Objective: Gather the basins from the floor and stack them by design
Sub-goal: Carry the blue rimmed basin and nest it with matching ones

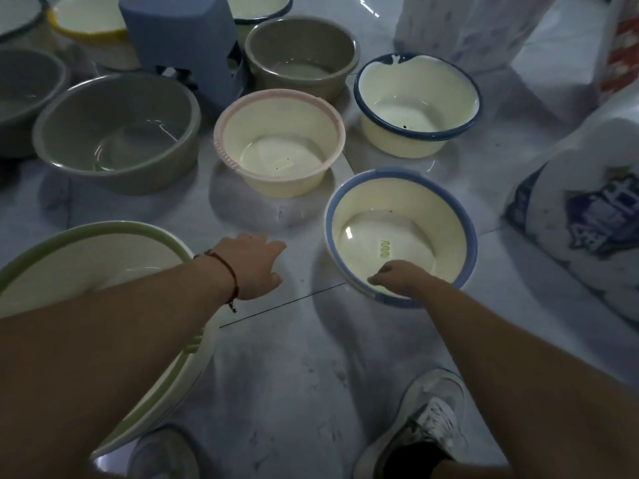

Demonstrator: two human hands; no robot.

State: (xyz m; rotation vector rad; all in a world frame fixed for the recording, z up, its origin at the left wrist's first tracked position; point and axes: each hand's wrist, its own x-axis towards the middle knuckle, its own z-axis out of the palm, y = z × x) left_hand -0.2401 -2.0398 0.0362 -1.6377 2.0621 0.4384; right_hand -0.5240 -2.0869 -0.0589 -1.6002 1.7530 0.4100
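Nothing fully readable here: bold dark-blue characters on the white printed plastic sack (584, 216) at right, cropped and skewed; a faint green squiggle mark inside the cream blue-rimmed plastic basin (387, 219)

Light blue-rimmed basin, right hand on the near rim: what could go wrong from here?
1. The right hand pinches only the near rim of the light blue-rimmed basin; lifted one-handed, it may tilt or slip.
2. The pink-rimmed basin sits close behind; a swing forward could knock it.
3. The left hand hovers open between basins, holding nothing, so the green-rimmed basin under that arm could get bumped.
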